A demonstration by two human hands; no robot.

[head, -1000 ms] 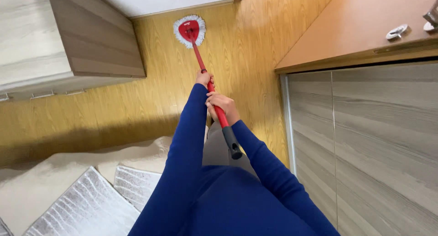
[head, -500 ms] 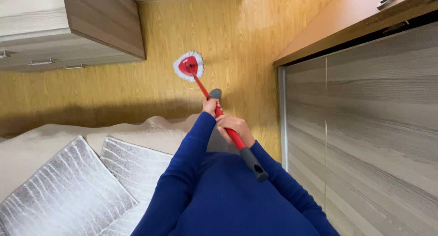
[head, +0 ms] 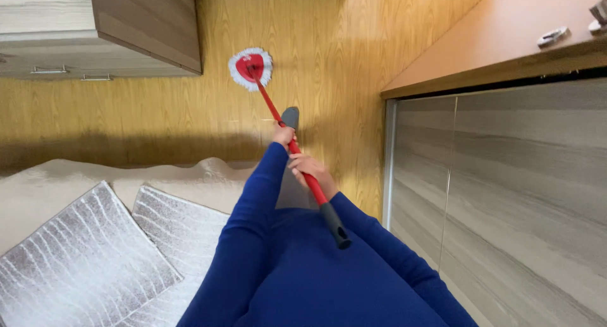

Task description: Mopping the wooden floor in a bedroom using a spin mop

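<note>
Left hand (head: 283, 135) and right hand (head: 312, 174) both grip the red mop handle (head: 270, 104); its round mop head (head: 250, 68) rests on the wooden floor (head: 158, 112).

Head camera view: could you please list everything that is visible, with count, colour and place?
mop: one, red handle, red and white head, on the floor at top centre
floor: one, yellow wood, across the middle
cabinet: one, grey-brown, top left
pillows: two, grey patterned, bottom left
wardrobe doors: grey wood grain, right side
shelf top: one, brown, top right
left hand: one, higher on the handle
right hand: one, lower on the handle
</note>
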